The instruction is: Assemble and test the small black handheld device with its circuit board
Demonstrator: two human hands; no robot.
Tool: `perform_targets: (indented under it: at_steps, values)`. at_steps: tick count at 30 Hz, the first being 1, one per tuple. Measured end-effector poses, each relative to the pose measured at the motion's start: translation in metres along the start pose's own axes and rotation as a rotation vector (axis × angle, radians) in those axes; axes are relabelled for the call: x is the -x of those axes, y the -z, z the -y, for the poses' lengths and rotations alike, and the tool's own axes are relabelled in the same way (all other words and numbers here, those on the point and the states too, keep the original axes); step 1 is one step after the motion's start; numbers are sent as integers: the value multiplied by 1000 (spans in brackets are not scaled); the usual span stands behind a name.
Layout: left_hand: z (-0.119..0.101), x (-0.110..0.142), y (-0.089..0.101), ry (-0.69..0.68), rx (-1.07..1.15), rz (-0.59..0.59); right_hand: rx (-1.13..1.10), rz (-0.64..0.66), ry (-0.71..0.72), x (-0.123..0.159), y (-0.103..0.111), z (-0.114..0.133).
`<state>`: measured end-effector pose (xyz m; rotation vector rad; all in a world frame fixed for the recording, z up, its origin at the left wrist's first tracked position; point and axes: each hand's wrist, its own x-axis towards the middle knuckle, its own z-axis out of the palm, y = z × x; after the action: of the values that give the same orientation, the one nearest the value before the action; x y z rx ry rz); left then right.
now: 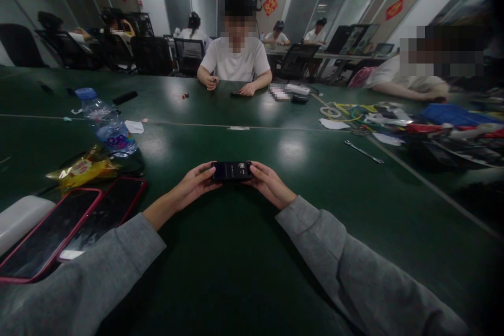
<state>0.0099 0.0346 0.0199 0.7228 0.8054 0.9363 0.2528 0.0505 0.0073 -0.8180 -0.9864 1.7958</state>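
Note:
A dark smartphone (232, 171) is held sideways above the green table (236, 273), its lit screen facing me. My left hand (196, 182) grips its left end, thumb on the front and fingers behind. Around the right end my right hand (270, 182) is closed in the same way, with the thumb over the screen's edge. Fingers at the back of the phone are partly hidden. Nearest to my left forearm lie two phones with red edges, a front one (51, 236) and one partly beneath it (114, 205).
At left stand a tilted-looking water bottle (106, 121), a yellow packet (84, 168) and a white object (23, 218). A wrench (363, 152) lies right, before a heap of cables and a blue tray (457, 114). Across the table sits a person in a white shirt (238, 63).

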Motion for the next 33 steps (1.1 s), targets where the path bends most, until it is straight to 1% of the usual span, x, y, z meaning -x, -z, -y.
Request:
perform_targets:
  at_steps: [3,6,11,19,25,28,33]
  values:
    - [-2,2,-1,42,-65,42,8,-9,14,0,0,-1]
    - [-3,3,-4,55,-102,47,5,-14,19,0,0,-2]
    - [-3,2,-5,32,-71,23,17,-11,11,0,0,-1]
    - [3,-4,3,-3,-18,54,27,54,-1,1,-2,2]
    - [3,-3,5,5,-23,70,63,94,9,1,0,0]
    - [3,-2,5,6,-26,89,83,88,33,2,0,-1]
    - [2,-2,5,7,-33,79,113,78,49,3,0,-1]
